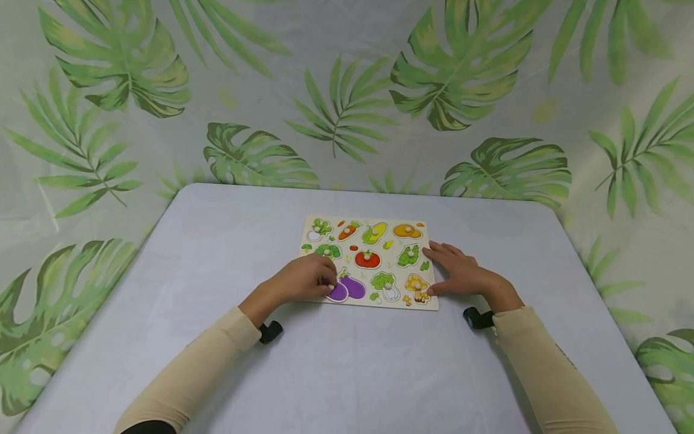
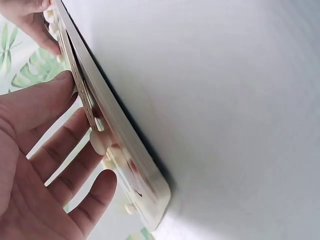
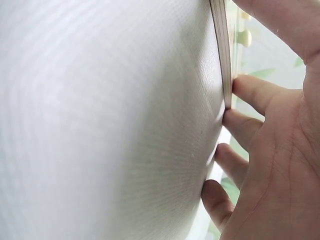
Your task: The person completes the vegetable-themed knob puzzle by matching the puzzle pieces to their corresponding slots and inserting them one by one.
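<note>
A wooden knob puzzle board (image 1: 347,304) with printed vegetables lies flat on the table. At its near left corner my left hand (image 1: 306,278) pinches a purple eggplant piece (image 1: 338,293) between thumb and fingers. In the left wrist view the piece's thin edge (image 2: 82,92) tilts up off the board, the thumb on one side and fingertips behind. My right hand (image 1: 461,274) is spread at the board's right edge, its fingertips touching the rim beside the mushroom piece (image 1: 416,283) and the leafy green piece (image 1: 409,255). Its lower fingers rest on the cloth in the right wrist view.
Other pieces sit in the board, among them a tomato (image 1: 367,260), a corn cob (image 1: 375,233), a carrot (image 1: 348,231) and a bok choy (image 1: 387,286). A white cloth (image 1: 368,374) covers the table. Behind stands a leaf-patterned curtain (image 1: 358,36).
</note>
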`<state>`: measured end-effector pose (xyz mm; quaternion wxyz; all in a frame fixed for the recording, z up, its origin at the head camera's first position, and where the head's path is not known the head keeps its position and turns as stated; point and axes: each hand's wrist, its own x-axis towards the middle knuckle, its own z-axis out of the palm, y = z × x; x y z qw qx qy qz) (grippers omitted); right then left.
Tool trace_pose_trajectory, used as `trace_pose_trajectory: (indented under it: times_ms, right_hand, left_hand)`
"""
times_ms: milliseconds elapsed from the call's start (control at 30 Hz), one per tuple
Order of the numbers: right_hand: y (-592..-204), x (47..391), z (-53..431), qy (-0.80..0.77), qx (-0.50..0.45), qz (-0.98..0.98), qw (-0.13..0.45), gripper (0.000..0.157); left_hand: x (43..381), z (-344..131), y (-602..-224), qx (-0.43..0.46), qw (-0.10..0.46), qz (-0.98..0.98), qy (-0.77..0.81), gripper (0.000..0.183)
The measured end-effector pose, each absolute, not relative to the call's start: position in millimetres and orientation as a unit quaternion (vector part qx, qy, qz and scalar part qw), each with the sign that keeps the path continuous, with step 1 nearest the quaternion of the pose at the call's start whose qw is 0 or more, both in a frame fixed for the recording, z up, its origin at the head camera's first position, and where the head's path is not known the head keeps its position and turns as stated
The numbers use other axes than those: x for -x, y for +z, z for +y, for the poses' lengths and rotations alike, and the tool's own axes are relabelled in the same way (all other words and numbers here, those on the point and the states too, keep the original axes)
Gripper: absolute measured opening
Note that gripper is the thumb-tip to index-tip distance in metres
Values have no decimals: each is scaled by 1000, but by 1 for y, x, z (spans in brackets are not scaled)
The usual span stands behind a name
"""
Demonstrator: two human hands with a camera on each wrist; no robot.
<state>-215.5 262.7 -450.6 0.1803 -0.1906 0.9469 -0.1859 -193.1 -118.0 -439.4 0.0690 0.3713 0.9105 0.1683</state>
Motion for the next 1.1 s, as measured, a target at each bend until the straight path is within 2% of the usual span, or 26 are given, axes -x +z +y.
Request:
trace_pose_trajectory:
  times_ms: [367, 1100]
  right_hand:
    - [-451, 216, 263, -190, 192, 946, 178, 101]
    - [-452, 216, 262, -184, 186, 948, 181, 100]
  left_hand:
    - [188, -111, -440, -367, 88, 911, 165, 12]
    - [195, -102, -442, -375, 72, 911, 158, 13]
